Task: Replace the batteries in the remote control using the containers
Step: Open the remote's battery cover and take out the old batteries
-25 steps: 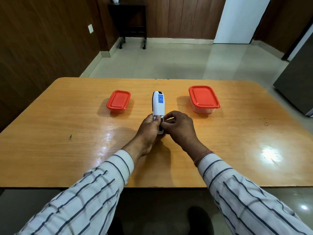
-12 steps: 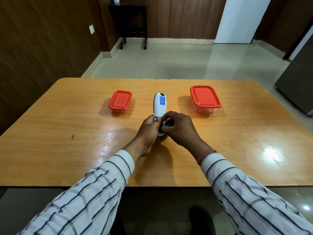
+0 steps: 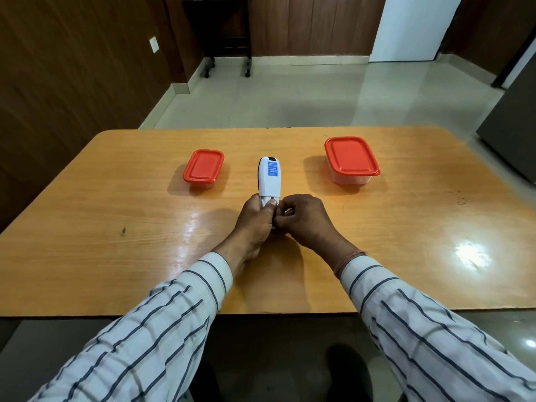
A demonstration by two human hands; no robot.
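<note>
A white remote control [image 3: 269, 178] with a blue label lies back-up on the wooden table [image 3: 116, 227], pointing away from me. My left hand [image 3: 255, 216] grips its near end, thumb on the battery cover area. My right hand [image 3: 304, 217] has its fingers curled against the same near end from the right. Both hands hide that end of the remote. A small clear container with a red lid [image 3: 203, 168] stands to the left of the remote. A larger red-lidded container [image 3: 351, 158] stands to the right. Both lids are on.
The table's near edge [image 3: 261, 311] runs just below my forearms. Beyond the far edge lies a tiled floor [image 3: 290, 94] with a dark wheeled side table [image 3: 226, 39] against the wood-panelled wall. A grey cabinet [image 3: 516, 120] stands at the far right.
Both hands stay at the remote's near end with only slight finger shifts. The view has tilted a little, so everything sits slightly lower in the frame.
</note>
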